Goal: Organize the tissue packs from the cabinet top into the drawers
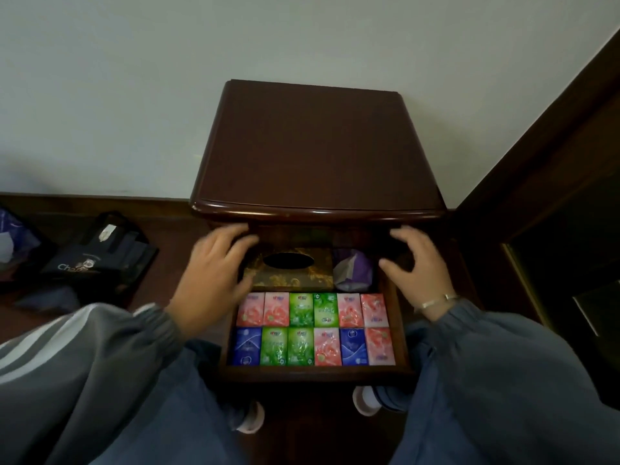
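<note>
Below the front edge of the dark wooden cabinet top [315, 146], seen from the head camera: pulled-out drawer [315, 372]. Holds the tissue packs [325, 310] in two rows of six, lying flat side by side, pink, green and blue, filling the near half. Behind them, a gold-patterned tissue box [268, 280] with an oval slot, and just beside it on the right a purple packet [355, 270]. Left hand [214, 263] over the drawer's left side, fingers [235, 236] loosely spread and slightly blurred, gripping nothing. Right hand [419, 266] over the right side, fingers curved and apart, likewise holding nothing; bracelet [436, 302] at the wrist. Cannot tell whether either touches the wood. Left on the floor, dark bags [97, 253].
</note>
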